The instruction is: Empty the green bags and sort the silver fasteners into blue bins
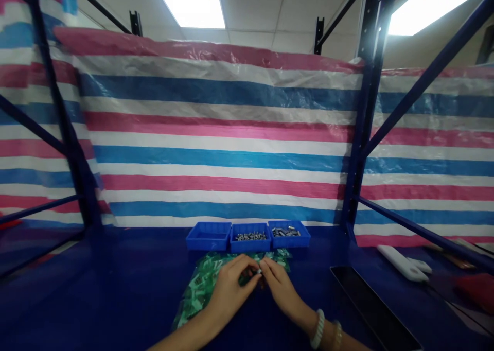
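The left hand [231, 286] and right hand [280, 285] meet low over the bench, curled nearly shut with their fingertips together. Between them sits a small silver piece [259, 271], so tiny that two-sided pinching suits it: each hand seems to steady it against the other. It is too small to identify, and the fingers hide most of it. Directly under the hands lies a clear bag [198, 294] of green packets, and its upper part runs beneath the left fingers. Whether those fingers also grip the bag, I cannot tell.

Just beyond the fingertips stand three blue trays in a row, butted side by side, which seems to keep them all within a short reach. The middle tray [250, 245] holds silver screws [250, 236], the one ahead and to the right [289, 240] holds darker metal parts [285, 231], and the one ahead and to the left is the blue tray [208, 243]. To the right of the right hand lies a long black tray [370, 307], and farther right a white plastic block [401, 262]. Two bracelets [318, 329] circle the right wrist. Far ahead of the hands hangs a striped tarp [216, 135], stretched across a blue rack [366, 99].
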Tool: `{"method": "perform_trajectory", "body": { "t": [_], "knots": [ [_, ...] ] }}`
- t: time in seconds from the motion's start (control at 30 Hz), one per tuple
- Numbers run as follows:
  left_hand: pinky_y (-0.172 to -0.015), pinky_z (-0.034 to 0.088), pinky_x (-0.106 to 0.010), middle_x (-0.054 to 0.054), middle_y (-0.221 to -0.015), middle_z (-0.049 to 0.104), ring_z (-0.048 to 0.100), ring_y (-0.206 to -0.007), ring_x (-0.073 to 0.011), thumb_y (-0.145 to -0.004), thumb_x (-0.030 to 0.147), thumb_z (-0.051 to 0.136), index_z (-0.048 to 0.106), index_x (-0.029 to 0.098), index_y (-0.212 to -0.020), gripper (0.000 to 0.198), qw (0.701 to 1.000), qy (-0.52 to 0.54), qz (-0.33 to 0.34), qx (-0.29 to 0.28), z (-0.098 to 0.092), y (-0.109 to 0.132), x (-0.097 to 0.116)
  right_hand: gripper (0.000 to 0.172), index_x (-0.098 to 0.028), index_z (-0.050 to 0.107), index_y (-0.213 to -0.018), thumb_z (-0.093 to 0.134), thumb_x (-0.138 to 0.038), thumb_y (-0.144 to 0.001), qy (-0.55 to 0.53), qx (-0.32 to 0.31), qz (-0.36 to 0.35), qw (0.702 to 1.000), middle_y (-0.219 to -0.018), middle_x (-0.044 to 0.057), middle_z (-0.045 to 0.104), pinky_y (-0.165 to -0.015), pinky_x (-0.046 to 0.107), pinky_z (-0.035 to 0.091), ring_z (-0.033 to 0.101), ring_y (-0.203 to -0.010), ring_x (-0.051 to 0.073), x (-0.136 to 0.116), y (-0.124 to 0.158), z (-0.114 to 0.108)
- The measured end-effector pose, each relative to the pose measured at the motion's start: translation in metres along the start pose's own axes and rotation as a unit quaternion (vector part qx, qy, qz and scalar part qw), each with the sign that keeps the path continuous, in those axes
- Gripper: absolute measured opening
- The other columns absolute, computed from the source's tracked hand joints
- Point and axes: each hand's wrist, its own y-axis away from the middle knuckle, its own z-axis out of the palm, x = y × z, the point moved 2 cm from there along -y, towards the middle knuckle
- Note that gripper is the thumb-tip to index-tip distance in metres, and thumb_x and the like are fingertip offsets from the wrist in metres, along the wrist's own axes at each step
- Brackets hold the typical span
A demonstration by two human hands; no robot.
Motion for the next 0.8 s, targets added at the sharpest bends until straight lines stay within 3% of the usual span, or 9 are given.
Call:
{"method": "perform_trajectory", "body": {
  "t": [0.13,0.23,0.4,0.5,0.63,0.8],
  "knots": [
    [-0.062,0.048,-0.022,-0.001,-0.072,0.063,0.061,-0.066,-0.0139,-0.077,0.007,0.056,0.063,0.017,-0.076,0.012,0.999,-0.001,0.02,0.026,0.003,-0.005,0.011,0.052,-0.02,0.049,-0.066,0.045,-0.068,-0.085,-0.018,0.031,0.006,0.999,-0.063,-0.002,0.047,-0.055,0.025,0.038,0.045,-0.061,0.014,0.003,-0.001,-0.001],
    [-0.064,0.048,-0.023,0.0,-0.071,0.061,0.06,-0.068,-0.0143,-0.076,0.006,0.055,0.062,0.017,-0.074,0.013,0.998,-0.035,0.025,0.046,0.004,-0.026,0.009,0.055,-0.019,0.05,-0.064,0.044,-0.07,-0.084,-0.03,0.047,0.011,0.998,-0.06,-0.002,0.048,-0.054,0.025,0.038,0.047,-0.057,0.014,0.005,-0.006,-0.005],
    [-0.072,0.048,-0.028,-0.002,-0.077,0.064,0.062,-0.075,-0.0174,-0.075,0.007,0.056,0.063,0.017,-0.081,0.013,0.995,-0.086,0.019,0.041,0.003,-0.083,-0.022,0.055,-0.017,0.057,-0.072,0.042,-0.067,-0.087,-0.045,0.076,0.012,0.996,-0.058,0.0,0.053,-0.054,0.026,0.039,0.05,-0.055,0.015,0.007,-0.013,-0.019],
    [-0.077,0.049,-0.03,-0.006,-0.092,0.067,0.064,-0.082,-0.0198,-0.074,0.012,0.061,0.064,0.018,-0.097,0.023,0.993,-0.114,0.016,0.005,-0.003,-0.101,-0.043,0.053,-0.017,0.059,-0.072,0.044,-0.065,-0.087,-0.023,0.089,-0.01,0.996,-0.059,0.0,0.054,-0.056,0.027,0.04,0.051,-0.057,0.016,0.001,-0.015,-0.03],
    [-0.088,0.046,-0.035,-0.009,-0.103,0.066,0.061,-0.098,-0.0238,-0.08,0.011,0.053,0.06,0.018,-0.106,0.028,0.987,-0.16,-0.004,-0.017,-0.027,-0.092,-0.067,0.045,-0.017,0.061,-0.076,0.043,-0.055,-0.093,0.035,0.13,-0.075,0.988,-0.064,0.002,0.057,-0.061,0.028,0.043,0.055,-0.064,0.017,-0.029,-0.011,-0.043],
    [-0.088,0.044,-0.038,-0.012,-0.103,0.066,0.06,-0.1,-0.0265,-0.079,0.006,0.045,0.057,0.015,-0.108,0.033,0.974,-0.212,-0.075,-0.021,-0.06,-0.064,-0.098,0.032,-0.019,0.063,-0.082,0.043,-0.039,-0.097,0.075,0.205,-0.239,0.946,-0.08,0.005,0.063,-0.072,0.031,0.048,0.059,-0.078,0.019,-0.103,0.009,-0.07]
  ]
}}
